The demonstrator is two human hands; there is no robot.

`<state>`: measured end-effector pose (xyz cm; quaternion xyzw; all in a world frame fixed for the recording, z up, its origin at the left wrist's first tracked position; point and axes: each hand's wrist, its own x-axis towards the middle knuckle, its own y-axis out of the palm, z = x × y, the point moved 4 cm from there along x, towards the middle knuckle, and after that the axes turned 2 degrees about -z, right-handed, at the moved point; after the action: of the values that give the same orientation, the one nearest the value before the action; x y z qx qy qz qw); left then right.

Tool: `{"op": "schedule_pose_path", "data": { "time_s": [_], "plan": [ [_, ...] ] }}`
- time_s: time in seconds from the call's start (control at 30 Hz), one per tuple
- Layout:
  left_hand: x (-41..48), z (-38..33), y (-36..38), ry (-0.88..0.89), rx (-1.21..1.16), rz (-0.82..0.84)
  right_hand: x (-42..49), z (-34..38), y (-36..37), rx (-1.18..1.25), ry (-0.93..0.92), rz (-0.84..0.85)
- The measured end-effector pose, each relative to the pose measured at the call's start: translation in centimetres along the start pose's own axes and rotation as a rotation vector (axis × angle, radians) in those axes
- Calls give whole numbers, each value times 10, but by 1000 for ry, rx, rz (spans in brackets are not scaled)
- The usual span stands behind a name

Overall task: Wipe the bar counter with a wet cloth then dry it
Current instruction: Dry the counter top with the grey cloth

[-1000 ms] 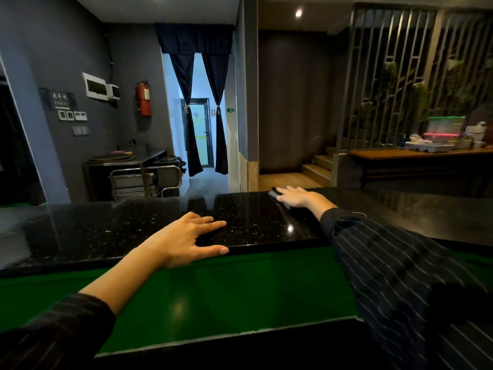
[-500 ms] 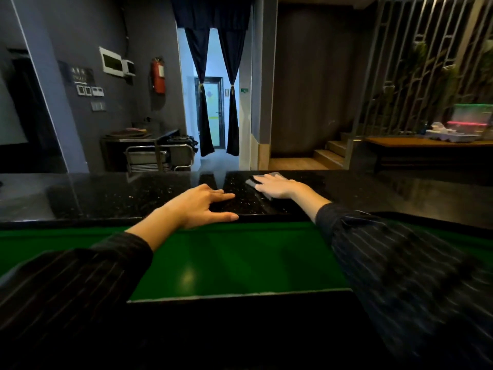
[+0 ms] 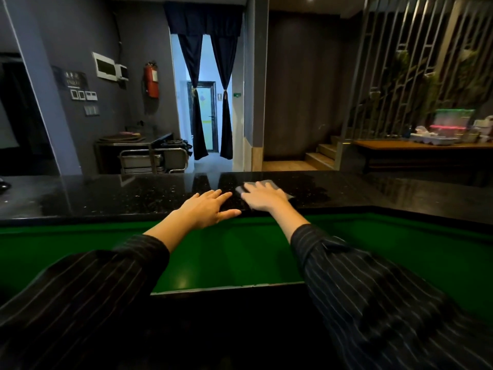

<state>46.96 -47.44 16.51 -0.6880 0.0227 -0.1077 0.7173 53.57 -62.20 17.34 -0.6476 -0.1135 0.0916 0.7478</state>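
Note:
The bar counter [image 3: 112, 196] is a long slab of black speckled stone running across the view. A grey cloth [image 3: 269, 183] lies flat on it near the middle. My right hand [image 3: 262, 197] presses flat on the cloth with straight fingers and covers most of it. Just to its left, my left hand [image 3: 208, 209] rests open on the counter's near edge, thumb over the rim. A wet sheen shows on the stone to the right of the cloth.
A green lower ledge [image 3: 240, 252] runs below the counter on my side. Beyond the counter stand a metal trolley [image 3: 152, 158], a curtained doorway [image 3: 208, 116] and steps [image 3: 320, 156]. A wooden table [image 3: 416, 145] with containers is at the far right.
My right hand has slid the cloth leftward and toward me along the counter, ending close to my left hand. The left hand stayed on the near edge.

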Motion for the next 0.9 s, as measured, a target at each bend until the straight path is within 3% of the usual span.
{"op": "schedule_pose_path", "data": {
  "time_s": [0.13,0.27,0.4,0.47,0.57,0.67,0.77,0.9],
  "plan": [
    [-4,10,-6,52,-26,26,-18,-10,-3,14,-123,33],
    [-11,61,-21,26,-48,-38,-8,-57,-13,33,116,48],
    [-14,88,-12,58,-107,-45,15,-40,-9,-9,328,50],
    [-12,86,-5,82,-181,-91,26,-5,-3,-21,293,31],
    [-11,87,-9,123,-176,-262,34,56,8,-13,54,38],
    [-14,96,-12,172,-168,-323,46,64,10,17,-101,108],
    [-21,124,-12,242,-76,-302,77,22,6,39,10,109],
    [-23,156,-12,189,-71,-337,132,-3,8,22,181,108]
  ]
}}
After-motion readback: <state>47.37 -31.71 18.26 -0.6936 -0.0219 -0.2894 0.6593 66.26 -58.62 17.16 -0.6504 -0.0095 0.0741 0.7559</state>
